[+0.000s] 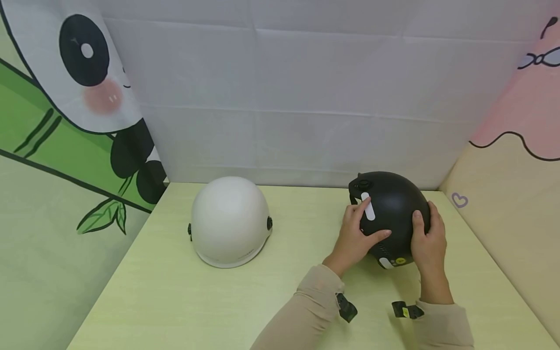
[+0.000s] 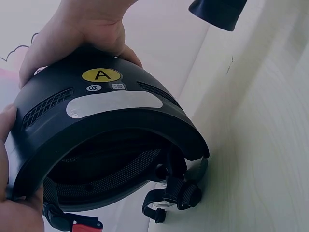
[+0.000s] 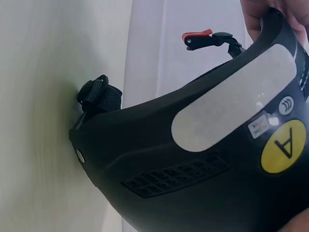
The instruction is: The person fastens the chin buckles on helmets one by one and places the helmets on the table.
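A black helmet [image 1: 389, 209] is tilted on the table's right half, with both hands on it. The left hand [image 1: 356, 238] grips its left rim; in the left wrist view the thumb lies on the shell and fingers reach under the edge. The right hand [image 1: 428, 238] holds the shell's right side, thumb towards the front. A yellow round sticker [image 2: 101, 75] with an "A" and a pale strip [image 3: 236, 96] sit near the rim. Below hang a chin strap with a red buckle piece [image 2: 87, 227] and a black strap fitting [image 3: 99, 94] close to the table.
A white helmet [image 1: 229, 221] with dark side knobs stands dome up on the left part of the pale table [image 1: 175, 301]. A white sheet [image 1: 306, 97] rises behind the table, with printed cartoon panels [image 1: 65, 126] at the sides.
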`<state>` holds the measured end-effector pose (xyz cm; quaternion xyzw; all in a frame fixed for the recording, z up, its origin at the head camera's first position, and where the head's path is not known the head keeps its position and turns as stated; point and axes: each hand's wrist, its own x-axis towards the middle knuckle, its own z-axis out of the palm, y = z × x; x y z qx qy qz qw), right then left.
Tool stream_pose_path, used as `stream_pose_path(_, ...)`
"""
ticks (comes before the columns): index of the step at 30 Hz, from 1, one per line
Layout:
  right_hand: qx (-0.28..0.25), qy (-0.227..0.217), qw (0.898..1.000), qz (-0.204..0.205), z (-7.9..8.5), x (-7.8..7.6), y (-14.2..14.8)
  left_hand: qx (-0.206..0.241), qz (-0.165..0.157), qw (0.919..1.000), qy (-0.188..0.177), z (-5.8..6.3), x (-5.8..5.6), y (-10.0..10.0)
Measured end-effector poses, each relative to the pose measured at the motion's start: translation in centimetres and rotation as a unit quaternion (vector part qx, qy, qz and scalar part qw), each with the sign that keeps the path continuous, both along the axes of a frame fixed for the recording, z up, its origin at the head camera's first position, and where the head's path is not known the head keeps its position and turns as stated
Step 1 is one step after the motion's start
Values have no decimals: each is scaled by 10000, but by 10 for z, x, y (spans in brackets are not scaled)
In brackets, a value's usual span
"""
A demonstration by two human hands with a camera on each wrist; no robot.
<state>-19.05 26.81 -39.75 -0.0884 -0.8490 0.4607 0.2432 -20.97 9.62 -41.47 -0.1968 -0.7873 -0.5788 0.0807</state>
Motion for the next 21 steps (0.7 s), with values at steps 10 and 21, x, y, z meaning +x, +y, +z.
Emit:
stream_pose_path(10, 869, -70, 9938, 694, 27, -11, 8, -58, 3, 9999, -86, 0, 0, -1)
stream_pose_path(21, 2111, -655, 9619, 1611, 49, -31, 7, 554, 116, 9981, -238, -8, 1, 1)
